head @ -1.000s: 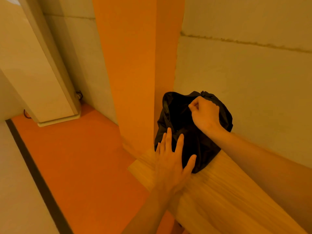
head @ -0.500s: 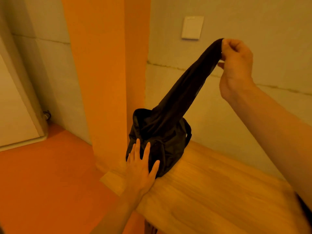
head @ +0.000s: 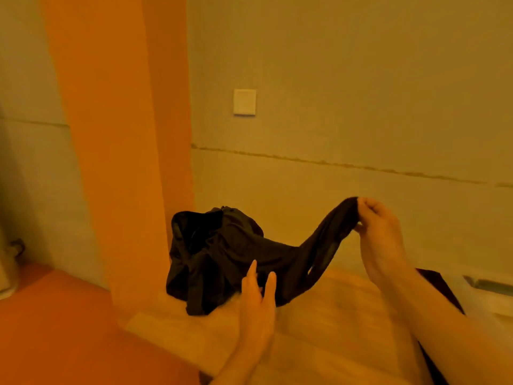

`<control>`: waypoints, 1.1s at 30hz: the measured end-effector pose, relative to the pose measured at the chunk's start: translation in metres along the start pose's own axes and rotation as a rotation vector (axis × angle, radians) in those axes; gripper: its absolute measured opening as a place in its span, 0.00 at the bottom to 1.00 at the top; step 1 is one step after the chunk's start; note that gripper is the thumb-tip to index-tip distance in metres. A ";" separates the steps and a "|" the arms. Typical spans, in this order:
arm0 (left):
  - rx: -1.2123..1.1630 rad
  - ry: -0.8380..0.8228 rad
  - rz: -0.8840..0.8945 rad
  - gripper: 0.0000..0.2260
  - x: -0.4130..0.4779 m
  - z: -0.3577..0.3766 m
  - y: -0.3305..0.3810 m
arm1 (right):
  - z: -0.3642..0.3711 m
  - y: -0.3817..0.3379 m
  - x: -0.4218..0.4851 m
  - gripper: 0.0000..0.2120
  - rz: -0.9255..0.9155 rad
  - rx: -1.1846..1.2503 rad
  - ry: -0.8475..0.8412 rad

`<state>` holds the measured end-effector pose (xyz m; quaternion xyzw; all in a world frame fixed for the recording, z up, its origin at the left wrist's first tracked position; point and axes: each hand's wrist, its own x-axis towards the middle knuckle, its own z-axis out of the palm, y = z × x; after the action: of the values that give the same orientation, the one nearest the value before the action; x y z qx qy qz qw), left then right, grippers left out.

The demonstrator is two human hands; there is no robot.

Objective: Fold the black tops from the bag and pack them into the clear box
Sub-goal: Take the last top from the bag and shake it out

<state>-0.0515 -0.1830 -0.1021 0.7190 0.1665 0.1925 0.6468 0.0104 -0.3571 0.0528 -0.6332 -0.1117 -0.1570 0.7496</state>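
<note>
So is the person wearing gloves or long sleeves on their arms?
No. The left hand and the right hand are bare, no gloves. The left forearm and right forearm are bare too, with no sleeve, watch or bracelet showing. Rings are too blurry to tell.

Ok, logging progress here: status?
Right hand pinches top, trailing from bag. Left hand open, against bag. Nothing in the way.

Pale wall [head: 347,79] with switch plate [head: 244,102], orange pillar [head: 111,134], orange floor [head: 55,329], warm light
</note>
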 end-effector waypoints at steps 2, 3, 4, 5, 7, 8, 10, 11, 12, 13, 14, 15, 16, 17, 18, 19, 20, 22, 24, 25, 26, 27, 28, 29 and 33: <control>-0.274 -0.084 -0.263 0.28 0.003 0.016 0.010 | -0.020 0.022 -0.024 0.10 0.092 -0.010 -0.035; -0.389 -0.134 -0.388 0.27 0.003 0.022 0.013 | -0.028 0.029 -0.036 0.11 0.132 -0.007 -0.061; -0.495 -0.180 -0.496 0.27 0.002 0.026 0.014 | -0.035 0.035 -0.047 0.11 0.170 0.016 -0.081; -0.604 -0.208 -0.593 0.27 -0.001 0.028 0.016 | -0.041 0.039 -0.055 0.12 0.204 0.058 -0.088; -0.810 -0.226 -0.710 0.28 -0.007 0.032 0.016 | -0.054 0.043 -0.065 0.13 0.278 0.188 -0.041; -0.868 -0.241 -0.729 0.28 -0.009 0.034 0.015 | -0.062 0.044 -0.068 0.12 0.305 0.245 -0.022; -0.870 -0.265 -0.724 0.24 -0.015 0.038 0.018 | -0.081 0.040 -0.074 0.09 0.314 0.258 -0.071; -0.855 -0.252 -0.698 0.20 -0.018 0.041 0.019 | -0.090 0.034 -0.077 0.06 0.314 0.214 -0.138; -0.819 -0.232 -0.667 0.16 -0.018 0.044 0.019 | -0.096 0.029 -0.079 0.05 0.328 0.131 -0.213; -0.737 -0.205 -0.621 0.13 -0.021 0.048 0.021 | -0.098 0.024 -0.078 0.06 0.374 -0.030 -0.280; -0.613 -0.193 -0.561 0.11 -0.025 0.051 0.021 | -0.097 0.022 -0.073 0.11 0.447 -0.267 -0.343; -0.465 -0.201 -0.499 0.10 -0.032 0.053 0.023 | -0.099 0.022 -0.076 0.16 0.529 -0.474 -0.466; -0.324 -0.232 -0.452 0.11 -0.042 0.055 0.026 | -0.105 0.024 -0.082 0.17 0.619 -0.610 -0.554; -0.208 -0.276 -0.424 0.14 -0.055 0.057 0.030 | -0.107 0.027 -0.086 0.14 0.679 -0.725 -0.555; -0.106 -0.335 -0.401 0.16 -0.067 0.058 0.031 | -0.106 0.027 -0.089 0.11 0.694 -0.805 -0.515; -0.043 -0.387 -0.381 0.17 -0.081 0.058 0.032 | -0.103 0.030 -0.089 0.10 0.644 -0.840 -0.440; -0.009 -0.439 -0.355 0.17 -0.093 0.056 0.031 | -0.100 0.033 -0.092 0.12 0.558 -0.818 -0.353; 0.045 -0.566 -0.277 0.18 -0.111 0.048 0.024 | -0.095 0.036 -0.100 0.14 0.463 -0.786 -0.334; 0.105 -0.647 -0.205 0.13 -0.119 0.033 0.012 | -0.082 0.047 -0.100 0.14 0.523 -0.849 -0.479; 0.159 -0.646 -0.209 0.10 -0.120 0.023 0.007 | -0.075 0.054 -0.101 0.16 0.559 -0.902 -0.541; 0.233 -0.608 -0.225 0.09 -0.120 0.013 0.001 | -0.068 0.063 -0.103 0.17 0.580 -0.968 -0.588; 0.300 -0.535 -0.226 0.09 -0.119 0.003 -0.003 | -0.061 0.074 -0.107 0.19 0.581 -1.022 -0.614; 0.363 -0.439 -0.197 0.09 -0.117 -0.007 -0.010 | -0.055 0.084 -0.112 0.21 0.575 -1.069 -0.621; 0.430 -0.338 -0.132 0.09 -0.111 -0.016 -0.017 | -0.050 0.097 -0.116 0.23 0.558 -1.106 -0.621; 0.698 -0.133 0.116 0.10 -0.076 -0.035 -0.037 | -0.044 0.138 -0.127 0.24 0.583 -1.123 -0.533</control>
<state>-0.1345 -0.1854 -0.1403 0.9157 0.1386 0.1135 0.3597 -0.0562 -0.3675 -0.1279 -0.9471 -0.0192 0.1781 0.2663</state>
